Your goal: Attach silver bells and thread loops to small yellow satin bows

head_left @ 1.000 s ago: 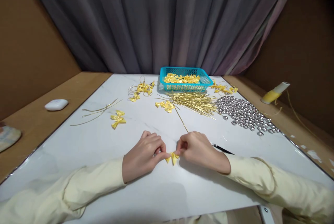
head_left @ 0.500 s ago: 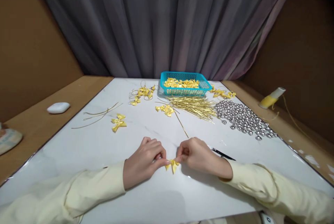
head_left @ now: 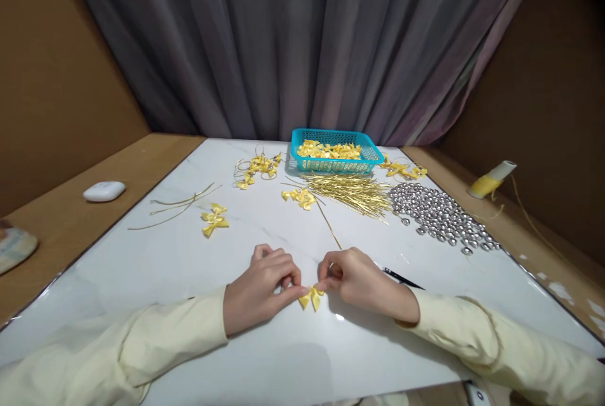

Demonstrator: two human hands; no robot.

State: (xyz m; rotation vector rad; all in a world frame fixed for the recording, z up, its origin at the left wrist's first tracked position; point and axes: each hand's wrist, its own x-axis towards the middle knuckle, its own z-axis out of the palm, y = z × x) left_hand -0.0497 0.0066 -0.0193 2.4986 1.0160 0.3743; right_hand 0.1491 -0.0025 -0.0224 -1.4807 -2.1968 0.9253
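Near the front of the white table, a small yellow ribbon bow (head_left: 311, 299) is pinched between my two hands, its tails pointing toward me. My left hand (head_left: 267, 283) grips the bow's left loop with thumb and finger. On the other side, my right hand (head_left: 352, 278) pinches the right loop. A single gold wire (head_left: 329, 224) lies just beyond my right hand. Beside the right wrist is a thin black tool (head_left: 401, 278), partly covered by the arm. A few loose yellow bows (head_left: 215, 220) rest farther left, and more bows (head_left: 300, 198) lie ahead.
A turquoise basket (head_left: 335, 168) of yellow bows stands at the back. In front of it is a bundle of gold wires (head_left: 354, 191). Silver beads (head_left: 439, 214) spread to the right. A thread spool (head_left: 491, 180) and a white case (head_left: 104, 191) sit on the side ledges.
Both hands keep their pinch on the bow and have barely moved. The bow's tails look slightly more spread. The view has shifted a little.
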